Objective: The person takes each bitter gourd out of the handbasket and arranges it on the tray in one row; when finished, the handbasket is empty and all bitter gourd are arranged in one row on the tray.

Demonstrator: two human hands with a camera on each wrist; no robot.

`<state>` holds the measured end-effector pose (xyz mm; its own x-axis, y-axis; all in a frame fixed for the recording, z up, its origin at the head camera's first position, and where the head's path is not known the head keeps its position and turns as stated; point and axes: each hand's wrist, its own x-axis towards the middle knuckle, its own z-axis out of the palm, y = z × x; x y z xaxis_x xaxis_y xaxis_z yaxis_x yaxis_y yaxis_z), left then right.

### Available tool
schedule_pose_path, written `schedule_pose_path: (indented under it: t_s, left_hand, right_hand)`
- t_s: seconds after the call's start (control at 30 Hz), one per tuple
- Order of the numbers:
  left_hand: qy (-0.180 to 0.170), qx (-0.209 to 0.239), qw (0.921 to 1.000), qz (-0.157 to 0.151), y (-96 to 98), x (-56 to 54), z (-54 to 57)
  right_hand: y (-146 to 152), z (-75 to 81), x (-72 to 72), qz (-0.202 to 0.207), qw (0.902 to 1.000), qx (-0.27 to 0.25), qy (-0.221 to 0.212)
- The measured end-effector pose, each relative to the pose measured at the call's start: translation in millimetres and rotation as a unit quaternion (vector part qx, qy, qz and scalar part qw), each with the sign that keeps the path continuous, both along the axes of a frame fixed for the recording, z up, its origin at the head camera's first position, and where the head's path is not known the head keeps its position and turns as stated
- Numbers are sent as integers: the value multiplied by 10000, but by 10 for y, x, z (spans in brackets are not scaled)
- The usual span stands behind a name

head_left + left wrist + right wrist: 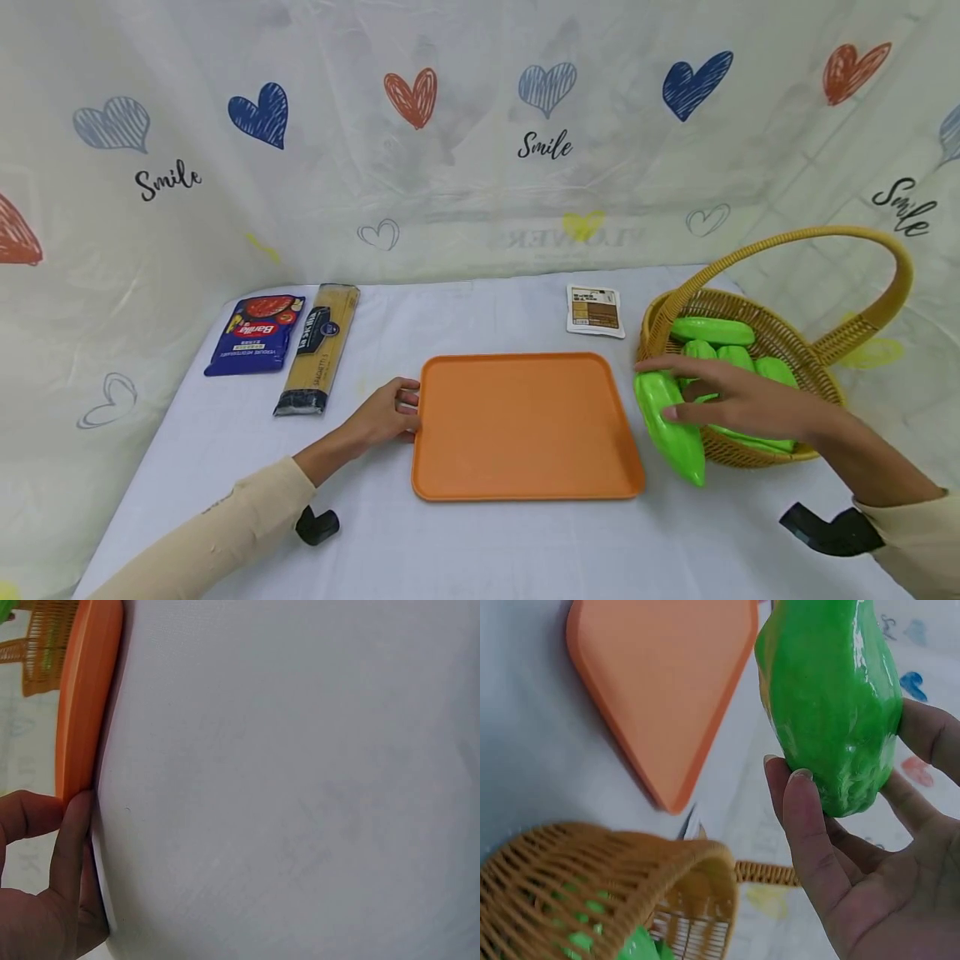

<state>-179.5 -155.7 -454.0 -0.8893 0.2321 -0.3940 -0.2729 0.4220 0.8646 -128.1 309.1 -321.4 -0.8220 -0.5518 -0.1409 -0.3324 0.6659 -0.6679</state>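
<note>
My right hand (731, 396) grips a glossy bright-green vegetable (670, 429), thick at the held end and tapering to a point. It is held up beside the left rim of the wicker basket (832, 383); its exact kind is unclear. In the right wrist view, the thumb and fingers close round the blunt end of this vegetable (829, 712). An orange tray (525, 425) lies flat on the white cloth, and my left hand (386, 414) pinches its left edge. The left wrist view has the fingers at the tray's rim (86, 705).
More green vegetables (712, 332) lie in the basket, whose tall handle arches up at the right. A blue Barilla packet (257, 337) and a spaghetti pack (318, 350) lie at the back left. One small brown-and-white packet (595, 311) lies behind the tray.
</note>
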Motion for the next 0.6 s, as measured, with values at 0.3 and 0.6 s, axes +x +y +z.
schedule_pose_path:
  t_s: [0.3, 0.6]
  left_hand:
    - [20, -50, 10000, -7, -10, 4, 12]
    - [-26, -38, 10000, 57, -4, -1, -7]
  right_hand:
    - [-314, -76, -17, 152, 9989, -434, -39]
    - [-538, -209, -104, -203, 9923, -933, -786]
